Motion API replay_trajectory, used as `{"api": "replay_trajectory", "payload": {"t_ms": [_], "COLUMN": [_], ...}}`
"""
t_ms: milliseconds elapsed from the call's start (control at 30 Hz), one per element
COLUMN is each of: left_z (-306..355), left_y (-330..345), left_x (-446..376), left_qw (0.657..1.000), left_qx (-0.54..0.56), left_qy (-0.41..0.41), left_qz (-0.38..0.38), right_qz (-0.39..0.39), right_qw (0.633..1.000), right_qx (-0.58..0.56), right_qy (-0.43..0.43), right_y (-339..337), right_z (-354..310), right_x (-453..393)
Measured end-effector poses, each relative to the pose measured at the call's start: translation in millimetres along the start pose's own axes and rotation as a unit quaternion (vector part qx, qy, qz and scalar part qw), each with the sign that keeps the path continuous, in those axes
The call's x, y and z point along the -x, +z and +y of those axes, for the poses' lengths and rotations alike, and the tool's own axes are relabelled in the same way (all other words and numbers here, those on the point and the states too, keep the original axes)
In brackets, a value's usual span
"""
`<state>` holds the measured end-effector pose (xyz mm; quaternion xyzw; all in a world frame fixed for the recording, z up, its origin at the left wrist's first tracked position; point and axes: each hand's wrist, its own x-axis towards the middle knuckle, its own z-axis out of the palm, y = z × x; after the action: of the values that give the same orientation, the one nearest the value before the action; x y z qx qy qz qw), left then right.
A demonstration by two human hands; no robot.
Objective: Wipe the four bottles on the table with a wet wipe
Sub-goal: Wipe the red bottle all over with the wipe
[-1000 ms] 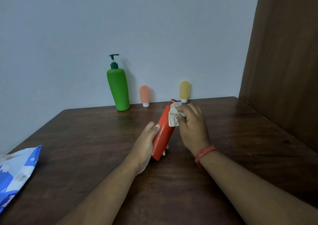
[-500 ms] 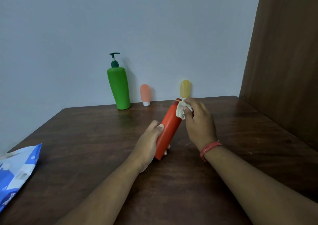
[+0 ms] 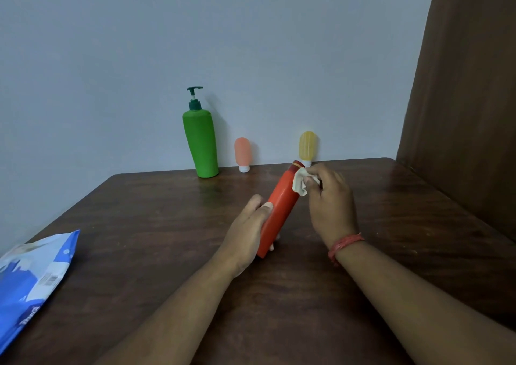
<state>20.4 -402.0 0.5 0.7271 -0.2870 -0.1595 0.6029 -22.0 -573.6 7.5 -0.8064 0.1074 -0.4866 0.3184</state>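
Observation:
An orange-red bottle [image 3: 279, 208] leans tilted over the middle of the dark wooden table [image 3: 139, 211], its top pointing away to the right. My left hand [image 3: 247, 236] grips its lower part. My right hand [image 3: 329, 200] pinches a crumpled white wet wipe [image 3: 299, 182] against the bottle's upper right side, near the cap. Against the back wall stand a tall green pump bottle [image 3: 201, 144], a small peach tube [image 3: 242, 153] and a small yellow tube [image 3: 307, 145], all upright.
A blue and white wet wipe pack [image 3: 33, 278] lies at the table's left edge. A brown wooden panel [image 3: 463, 113] rises along the right side. A pale wall closes off the back.
My right hand with the wipe has slid up the bottle toward the cap. The bottle has shifted slightly away from me and to the right.

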Motion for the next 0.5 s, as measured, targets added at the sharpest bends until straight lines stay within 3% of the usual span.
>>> {"api": "replay_trajectory", "payload": {"t_ms": [133, 333, 500], "left_z": [-0.8, -2.6, -2.8], "left_y": [-1.1, -5.9, -5.4], "left_x": [-1.4, -3.2, -3.0], "left_qw": [0.999, 0.980, 0.982], "left_qx": [0.042, 0.188, 0.181], "left_qy": [0.000, 0.002, 0.002], "left_qz": [0.014, 0.067, 0.052], "right_qz": [-0.039, -0.126, -0.125], "right_qw": [0.999, 0.975, 0.964], "right_qx": [-0.003, 0.103, 0.159], "right_qy": [-0.029, -0.150, -0.174], "right_y": [6.7, 16.2, 15.3], "right_z": [-6.7, -27.6, -25.7], "right_x": [7.9, 22.0, 18.4]}}
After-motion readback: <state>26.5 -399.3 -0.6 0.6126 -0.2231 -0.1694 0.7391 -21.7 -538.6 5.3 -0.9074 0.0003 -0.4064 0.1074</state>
